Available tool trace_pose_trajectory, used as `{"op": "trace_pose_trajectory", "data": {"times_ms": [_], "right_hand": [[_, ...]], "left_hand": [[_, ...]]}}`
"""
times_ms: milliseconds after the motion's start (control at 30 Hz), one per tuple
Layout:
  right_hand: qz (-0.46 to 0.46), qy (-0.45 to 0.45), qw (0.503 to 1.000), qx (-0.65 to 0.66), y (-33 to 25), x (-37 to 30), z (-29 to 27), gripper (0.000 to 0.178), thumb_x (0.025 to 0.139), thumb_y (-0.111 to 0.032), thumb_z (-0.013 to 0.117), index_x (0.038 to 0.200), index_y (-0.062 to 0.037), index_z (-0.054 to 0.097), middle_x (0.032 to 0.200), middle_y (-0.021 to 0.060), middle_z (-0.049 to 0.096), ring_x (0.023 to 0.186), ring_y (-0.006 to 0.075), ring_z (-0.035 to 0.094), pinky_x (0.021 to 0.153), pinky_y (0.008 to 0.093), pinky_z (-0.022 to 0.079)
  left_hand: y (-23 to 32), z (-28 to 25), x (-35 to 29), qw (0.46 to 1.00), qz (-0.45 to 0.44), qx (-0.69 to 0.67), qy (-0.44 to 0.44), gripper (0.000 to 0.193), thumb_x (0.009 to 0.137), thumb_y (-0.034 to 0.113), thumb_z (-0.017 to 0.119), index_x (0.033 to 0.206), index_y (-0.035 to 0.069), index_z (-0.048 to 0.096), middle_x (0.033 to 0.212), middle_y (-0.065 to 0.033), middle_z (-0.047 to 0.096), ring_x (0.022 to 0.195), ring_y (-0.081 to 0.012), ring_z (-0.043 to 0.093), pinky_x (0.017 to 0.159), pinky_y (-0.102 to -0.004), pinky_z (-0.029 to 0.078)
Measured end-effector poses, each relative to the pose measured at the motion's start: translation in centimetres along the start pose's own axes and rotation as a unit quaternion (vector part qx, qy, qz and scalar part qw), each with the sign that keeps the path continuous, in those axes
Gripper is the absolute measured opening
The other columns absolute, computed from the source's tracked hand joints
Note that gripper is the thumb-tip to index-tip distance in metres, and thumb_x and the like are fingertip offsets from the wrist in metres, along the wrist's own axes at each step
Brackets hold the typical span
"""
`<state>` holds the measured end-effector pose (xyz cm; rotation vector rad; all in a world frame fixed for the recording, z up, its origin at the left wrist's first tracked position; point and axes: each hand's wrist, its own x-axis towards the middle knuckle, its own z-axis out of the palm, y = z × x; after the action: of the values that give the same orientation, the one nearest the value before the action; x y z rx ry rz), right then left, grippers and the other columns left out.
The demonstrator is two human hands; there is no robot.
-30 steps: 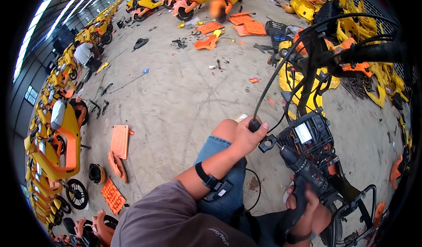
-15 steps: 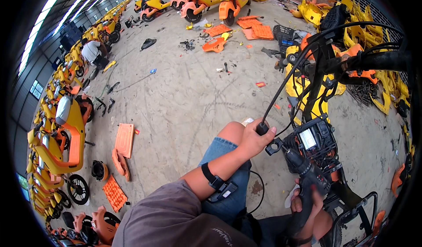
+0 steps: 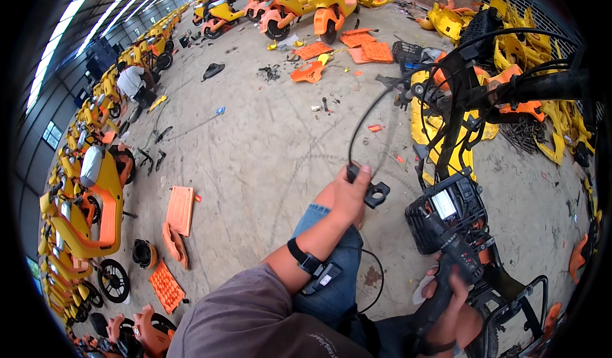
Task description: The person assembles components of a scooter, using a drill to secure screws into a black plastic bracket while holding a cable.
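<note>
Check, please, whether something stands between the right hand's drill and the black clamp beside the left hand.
In this view, the black ribbed housing shows between the drill and the clamp; depth is unclear, so it may not obstruct. Otherwise, only concrete floor shows there.

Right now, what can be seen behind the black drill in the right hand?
Behind the drill, parts of a black housing with a white panel and of a dark frame show. Whatever the drill and the right hand cover cannot be seen.
</note>
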<state>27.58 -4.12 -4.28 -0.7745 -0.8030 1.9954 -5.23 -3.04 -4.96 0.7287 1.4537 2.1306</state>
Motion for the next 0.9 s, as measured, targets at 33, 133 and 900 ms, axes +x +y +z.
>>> {"op": "trace_pose_trajectory", "data": {"times_ms": [33, 133, 900], "right_hand": [[-0.015, 0.011, 1.000, 0.004, 0.2, 0.2, -0.6, 0.067, 0.087, -0.029, 0.057, 0.139, 0.0093, 0.040, 0.102, 0.0220, 0.064, 0.055, 0.0247, 0.062, 0.044, 0.0313, 0.049], [-0.004, -0.016, 0.999, 0.035, -0.3, 0.3, -1.4, 0.070, 0.081, -0.023, 0.063, 0.140, 0.0071, 0.040, 0.110, 0.0213, 0.063, 0.065, 0.0257, 0.065, 0.052, 0.0324, 0.051], [0.043, -0.220, 0.960, -0.169, 2.4, 0.0, 2.7, 0.046, 0.088, -0.008, 0.068, 0.132, -0.0047, 0.055, 0.112, 0.0042, 0.067, 0.081, 0.0010, 0.055, 0.068, 0.0192, 0.046]], "left_hand": [[-0.3, -0.2, 0.5, 1.000, -0.014, -0.012, -0.011, 0.033, 0.094, 0.034, 0.067, 0.078, 0.008, 0.053, 0.070, 0.0050, 0.049, 0.066, -0.0050, 0.043, 0.058, -0.0241, 0.038], [-1.0, -0.2, 0.3, 0.993, -0.087, -0.062, -0.055, 0.037, 0.098, 0.038, 0.057, 0.076, 0.008, 0.053, 0.070, -0.0014, 0.053, 0.066, -0.0115, 0.051, 0.062, -0.0266, 0.043], [1.0, 0.6, -1.3, 0.988, -0.111, -0.033, -0.098, 0.042, 0.099, 0.043, 0.051, 0.076, 0.007, 0.048, 0.072, -0.0056, 0.051, 0.069, -0.0134, 0.048, 0.062, -0.0280, 0.042]]}}
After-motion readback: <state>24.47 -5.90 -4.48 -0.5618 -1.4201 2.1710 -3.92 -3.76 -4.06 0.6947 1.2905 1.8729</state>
